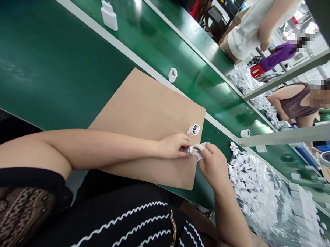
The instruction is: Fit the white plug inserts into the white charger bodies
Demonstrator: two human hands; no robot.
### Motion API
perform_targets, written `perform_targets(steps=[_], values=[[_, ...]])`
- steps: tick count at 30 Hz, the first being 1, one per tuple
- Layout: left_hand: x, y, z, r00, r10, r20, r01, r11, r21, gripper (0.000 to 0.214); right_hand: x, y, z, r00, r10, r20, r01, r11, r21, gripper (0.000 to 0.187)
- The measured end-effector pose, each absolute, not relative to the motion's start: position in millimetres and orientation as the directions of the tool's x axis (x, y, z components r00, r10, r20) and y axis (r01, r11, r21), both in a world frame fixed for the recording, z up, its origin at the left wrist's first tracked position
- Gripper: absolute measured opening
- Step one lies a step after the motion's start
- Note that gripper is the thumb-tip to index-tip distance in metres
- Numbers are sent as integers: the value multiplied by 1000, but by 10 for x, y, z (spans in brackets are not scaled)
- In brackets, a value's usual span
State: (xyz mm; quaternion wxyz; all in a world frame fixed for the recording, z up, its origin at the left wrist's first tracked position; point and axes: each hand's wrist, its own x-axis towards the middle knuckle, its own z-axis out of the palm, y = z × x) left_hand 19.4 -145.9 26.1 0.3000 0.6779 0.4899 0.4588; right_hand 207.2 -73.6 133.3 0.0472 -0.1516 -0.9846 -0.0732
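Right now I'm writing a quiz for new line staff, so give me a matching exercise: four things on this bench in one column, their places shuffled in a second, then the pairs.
Things
1. white charger with prongs
2. open white shell
3. heap of white parts
4. small white part

Places
A. pinched between the left hand and right hand
B. on clear plastic, right of the cardboard sheet
C. on the green belt, far from both hands
D. at the cardboard sheet's far edge, just beyond the hands

Pairs: 1-C, 2-D, 3-B, 4-A
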Motion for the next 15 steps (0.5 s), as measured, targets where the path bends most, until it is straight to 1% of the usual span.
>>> perform_targets(steps=[2,5,8,12,15], values=[[200,-1456,252,93,938,335,384,-344,857,19,2061,-735,1312,-955,280,97,290,949,121,23],[206,-1454,238,100,930,355,376,-365,852,17,2034,-763,1290,-951,297,90,307,941,144,22],[205,-1454,230,99,928,360,371,-371,852,16,1992,-815,1295,-936,344,68,351,921,171,23],[201,-1452,224,101,929,355,371,-366,853,17,1943,-852,1321,-909,416,31,414,893,174,24],[199,-1444,222,102,929,355,374,-367,852,18,1937,-843,1338,-899,438,8,432,884,176,24]])
